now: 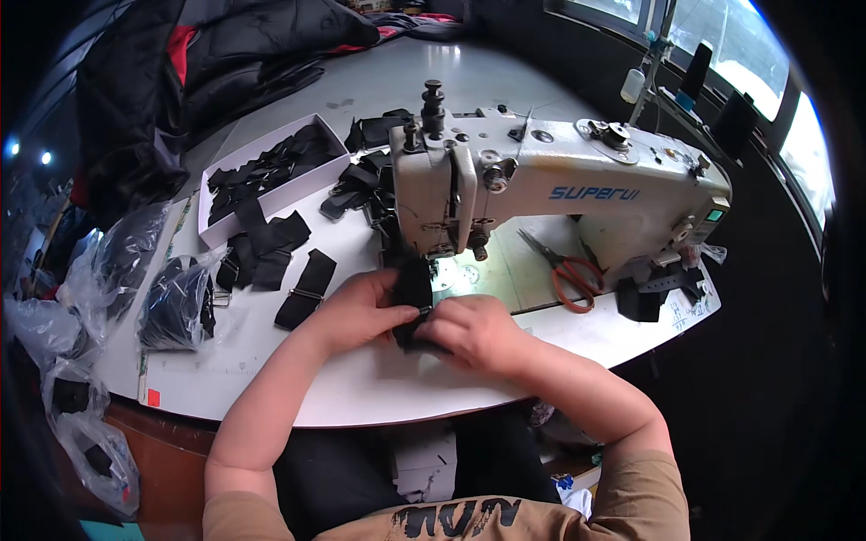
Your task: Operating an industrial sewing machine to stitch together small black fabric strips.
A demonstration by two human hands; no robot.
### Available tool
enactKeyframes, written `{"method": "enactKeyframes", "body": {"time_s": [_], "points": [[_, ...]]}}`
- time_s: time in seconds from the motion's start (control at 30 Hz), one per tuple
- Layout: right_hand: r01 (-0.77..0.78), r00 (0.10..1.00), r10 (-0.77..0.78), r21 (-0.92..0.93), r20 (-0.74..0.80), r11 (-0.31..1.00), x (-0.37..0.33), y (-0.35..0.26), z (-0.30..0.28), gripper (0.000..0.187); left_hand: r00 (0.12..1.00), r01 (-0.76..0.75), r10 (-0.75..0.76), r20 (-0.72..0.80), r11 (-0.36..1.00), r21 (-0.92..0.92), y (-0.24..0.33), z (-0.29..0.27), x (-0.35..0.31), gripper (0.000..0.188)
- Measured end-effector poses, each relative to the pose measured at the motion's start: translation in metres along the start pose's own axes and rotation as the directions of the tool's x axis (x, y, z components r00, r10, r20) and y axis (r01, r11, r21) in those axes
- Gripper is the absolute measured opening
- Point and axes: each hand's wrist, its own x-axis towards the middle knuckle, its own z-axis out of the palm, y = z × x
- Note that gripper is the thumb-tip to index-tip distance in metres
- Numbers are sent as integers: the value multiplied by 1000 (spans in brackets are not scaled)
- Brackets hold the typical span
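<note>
A piece of wide black webbing strap lies under the needle end of a white sewing machine, lit by its small lamp. My left hand grips the strap's left side, with the thumb toward a small metal piece on it. My right hand is closed on the strap's lower right part, fingers curled, partly hiding it. Just left of my left hand lies another black strap piece with a metal buckle. Orange-handled scissors rest on the machine bed under the arm.
A white box of black strap pieces stands behind on the left, with more pieces loose in front. A plastic-wrapped black roll sits at the left edge. Black scraps lie right. Thread cones stand behind the machine.
</note>
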Motion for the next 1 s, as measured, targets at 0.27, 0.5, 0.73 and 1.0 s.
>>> {"method": "enactKeyframes", "body": {"time_s": [0.27,0.5,0.73,1.0], "points": [[-458,845,514,298,-146,837,5,3,3,27,977,16,-3,214,998,-61,-8,5,0,26],[-732,660,723,387,203,560,6,2,-9,32,979,-81,108,173,984,-157,-10,5,-1,35],[-701,635,745,557,203,446,4,1,-1,25,991,-111,102,-90,990,-89,-17,3,8,14],[-627,702,704,564,110,537,3,4,-3,19,985,-142,127,-114,981,-132,-19,2,9,6]]}}
